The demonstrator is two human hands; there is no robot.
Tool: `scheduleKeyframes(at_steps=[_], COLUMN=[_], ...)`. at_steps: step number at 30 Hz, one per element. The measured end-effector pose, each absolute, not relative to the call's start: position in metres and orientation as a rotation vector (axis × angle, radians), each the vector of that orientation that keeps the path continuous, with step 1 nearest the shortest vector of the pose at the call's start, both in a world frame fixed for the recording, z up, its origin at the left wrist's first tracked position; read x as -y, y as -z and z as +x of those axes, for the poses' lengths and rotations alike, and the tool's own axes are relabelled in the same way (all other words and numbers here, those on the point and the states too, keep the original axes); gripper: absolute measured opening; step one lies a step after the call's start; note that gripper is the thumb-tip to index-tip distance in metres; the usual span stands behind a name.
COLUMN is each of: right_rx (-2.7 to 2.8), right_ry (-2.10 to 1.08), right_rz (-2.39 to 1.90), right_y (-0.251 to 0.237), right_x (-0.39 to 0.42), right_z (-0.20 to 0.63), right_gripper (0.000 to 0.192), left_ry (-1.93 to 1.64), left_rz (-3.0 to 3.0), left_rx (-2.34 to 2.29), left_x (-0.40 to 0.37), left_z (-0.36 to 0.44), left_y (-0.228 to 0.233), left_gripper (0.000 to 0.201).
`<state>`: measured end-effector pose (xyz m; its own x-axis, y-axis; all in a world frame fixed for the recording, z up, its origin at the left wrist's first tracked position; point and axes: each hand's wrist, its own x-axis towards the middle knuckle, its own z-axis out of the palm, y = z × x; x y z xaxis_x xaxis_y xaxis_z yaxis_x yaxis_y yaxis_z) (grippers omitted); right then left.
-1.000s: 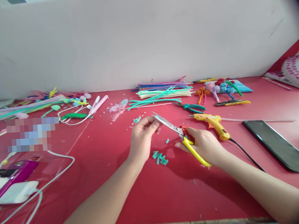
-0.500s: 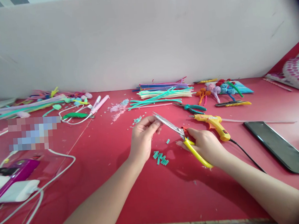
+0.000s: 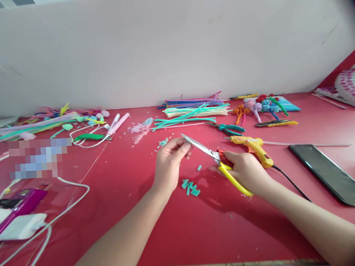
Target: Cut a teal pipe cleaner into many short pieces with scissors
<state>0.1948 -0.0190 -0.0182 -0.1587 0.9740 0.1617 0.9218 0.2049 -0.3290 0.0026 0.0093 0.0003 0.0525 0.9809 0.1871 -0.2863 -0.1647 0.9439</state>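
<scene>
Barely any change since the earlier frames: right hand [image 3: 247,170] and scissors nudged slightly up and left, left hand in the same spot. Right hand is closed around the yellow handles of the scissors [image 3: 214,157]; blades look nearly shut, tips pointing far-left and meeting the left hand's fingertips. Left hand [image 3: 169,162] is curled in a pinch at the blade tips; whatever it pinches is too small to make out, so can't tell what it grips. Small pile of cut teal pieces [image 3: 190,187] lies on the red table [image 3: 177,236] just near of the blades, between the two hands; one stray piece just right of it. Yellow glue gun [image 3: 252,146] sits just far-right of the right hand, cord trailing near-right. Teal-handled pliers [image 3: 227,127] beyond that. Stack of coloured pipe cleaners [image 3: 194,108] at the far edge by the wall. Dark phone [image 3: 331,174] lies well right. White charger with cables [image 3: 24,230] near left.
</scene>
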Motion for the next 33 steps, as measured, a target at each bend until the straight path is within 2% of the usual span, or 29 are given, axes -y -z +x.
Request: scheduleKeyframes(at_steps=[4,12,15,24,30,33], right_rx=[2.079,1.731,1.693,1.816,1.892,2.016], right_ry=[-0.285,-0.9,-0.991,-0.849,-0.667,-0.582], right_rz=[-1.789,-1.627,-1.561,-1.61,-1.916,-2.02], right_y=[0.018,0.008,0.006,0.008,0.014,0.019], right_x=[0.016,0.017,0.018,0.017,-0.006,-0.015], right_z=[0.197,0.192,0.19,0.192,0.221,0.228], right_gripper=[0.032,0.02,0.015,0.014,0.022,0.026], left_ry=[-1.348,-1.049,-0.924,-0.849,-0.943,-0.944], left_rz=[1.214,1.711,1.952,2.141,2.136,2.129], left_rx=[-0.912,-1.114,-1.115,-1.087,-1.194,-1.267], left_x=[-0.01,-0.003,0.002,0.008,-0.011,-0.021], left_z=[0.002,0.012,0.017,0.023,0.007,-0.001], left_y=[0.002,0.013,0.015,0.016,0.016,0.022], left_gripper=[0.01,0.011,0.01,0.009,0.021,0.021])
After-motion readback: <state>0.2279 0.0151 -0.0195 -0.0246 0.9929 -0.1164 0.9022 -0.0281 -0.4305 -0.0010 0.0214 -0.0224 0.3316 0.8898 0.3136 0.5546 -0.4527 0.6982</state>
